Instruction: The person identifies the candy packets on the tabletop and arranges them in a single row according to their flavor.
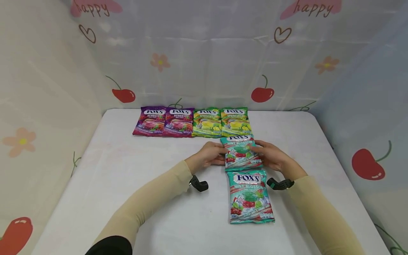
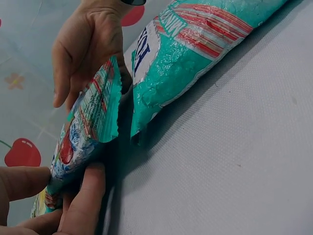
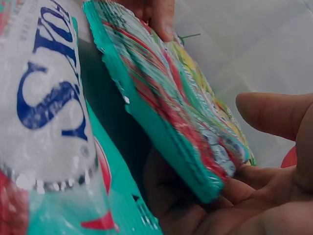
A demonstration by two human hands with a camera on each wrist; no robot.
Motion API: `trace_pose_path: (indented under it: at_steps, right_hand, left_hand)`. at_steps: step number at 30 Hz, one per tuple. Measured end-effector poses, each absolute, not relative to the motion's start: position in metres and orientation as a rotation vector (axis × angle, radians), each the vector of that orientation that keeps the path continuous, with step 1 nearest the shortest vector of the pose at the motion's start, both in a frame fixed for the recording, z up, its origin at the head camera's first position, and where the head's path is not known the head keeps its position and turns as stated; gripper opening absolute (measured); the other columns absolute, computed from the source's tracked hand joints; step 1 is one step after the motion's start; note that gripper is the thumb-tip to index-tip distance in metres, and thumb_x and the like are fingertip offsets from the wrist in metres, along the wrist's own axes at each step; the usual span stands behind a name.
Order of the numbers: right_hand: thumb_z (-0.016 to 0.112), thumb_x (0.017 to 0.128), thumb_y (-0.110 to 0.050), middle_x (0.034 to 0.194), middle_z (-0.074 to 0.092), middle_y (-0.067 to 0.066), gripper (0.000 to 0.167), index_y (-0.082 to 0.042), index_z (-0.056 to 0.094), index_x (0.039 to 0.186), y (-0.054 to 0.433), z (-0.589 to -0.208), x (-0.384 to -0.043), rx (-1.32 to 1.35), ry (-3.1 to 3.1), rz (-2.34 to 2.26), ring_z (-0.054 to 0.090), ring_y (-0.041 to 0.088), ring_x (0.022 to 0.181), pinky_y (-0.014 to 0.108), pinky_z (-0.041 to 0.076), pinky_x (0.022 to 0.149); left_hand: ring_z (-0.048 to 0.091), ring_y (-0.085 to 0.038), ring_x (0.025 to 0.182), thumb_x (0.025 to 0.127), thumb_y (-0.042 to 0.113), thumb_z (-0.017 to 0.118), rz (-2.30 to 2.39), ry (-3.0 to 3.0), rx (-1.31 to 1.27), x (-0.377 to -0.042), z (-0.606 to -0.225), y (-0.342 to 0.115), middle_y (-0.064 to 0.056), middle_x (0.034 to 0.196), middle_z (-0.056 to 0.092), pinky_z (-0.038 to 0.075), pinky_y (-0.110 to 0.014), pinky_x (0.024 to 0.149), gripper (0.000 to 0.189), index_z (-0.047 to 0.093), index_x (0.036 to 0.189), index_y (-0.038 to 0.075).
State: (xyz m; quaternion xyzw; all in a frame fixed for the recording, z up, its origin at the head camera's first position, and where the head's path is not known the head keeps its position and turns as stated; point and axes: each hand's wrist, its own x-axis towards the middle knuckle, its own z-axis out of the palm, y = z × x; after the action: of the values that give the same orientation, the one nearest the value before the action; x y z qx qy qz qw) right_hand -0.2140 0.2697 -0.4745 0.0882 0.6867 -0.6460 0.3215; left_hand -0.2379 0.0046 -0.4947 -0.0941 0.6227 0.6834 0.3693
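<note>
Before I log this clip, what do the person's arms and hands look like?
The left hand and right hand are ungloved. The left sleeve and right sleeve are plain beige. The left wrist device and right wrist device are black. A rounded black shape over the left sleeve is unclear.

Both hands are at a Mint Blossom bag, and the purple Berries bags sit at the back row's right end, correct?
Not quite: the purple Berries bags sit at the row's left end, as the head view shows. The left hand and right hand are indeed at a Mint Blossom bag.
</note>
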Motion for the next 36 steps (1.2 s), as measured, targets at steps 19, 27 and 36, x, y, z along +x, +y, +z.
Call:
trace_pose_path:
  at_steps: [19,27,36]
  right_hand:
    - [0.066,0.103,-0.018,0.145,0.042,0.018,0.090,-0.035,0.004,0.165,0.259,-0.470,-0.206,0.107,1.729,-1.891,0.068,0.026,0.111,0.046,0.064,0.085]
    - [0.069,0.100,-0.013,0.141,0.051,0.012,0.095,-0.035,0.004,0.166,0.253,-0.465,-0.209,0.152,1.873,-1.921,0.073,0.018,0.096,0.035,0.065,0.074]
    - [0.071,0.099,-0.013,0.122,0.059,0.002,0.095,-0.034,0.007,0.166,0.258,-0.464,-0.214,0.189,1.937,-1.961,0.073,0.015,0.088,0.031,0.065,0.070]
  left_hand:
    - [0.073,-0.023,0.101,0.103,0.016,0.065,1.921,1.529,-0.197,-0.236,-0.482,0.002,-0.013,0.133,0.069,0.063,-0.040,0.089,0.055,0.048,0.155,0.013]
    - [0.068,-0.026,0.116,0.103,0.017,0.064,1.973,1.492,-0.196,-0.241,-0.477,0.006,-0.012,0.141,0.063,0.058,-0.044,0.101,0.061,0.041,0.159,0.016]
    - [0.070,-0.023,0.107,0.102,0.025,0.068,1.984,1.513,-0.200,-0.246,-0.478,0.017,-0.008,0.130,0.069,0.061,-0.040,0.095,0.056,0.049,0.154,0.019]
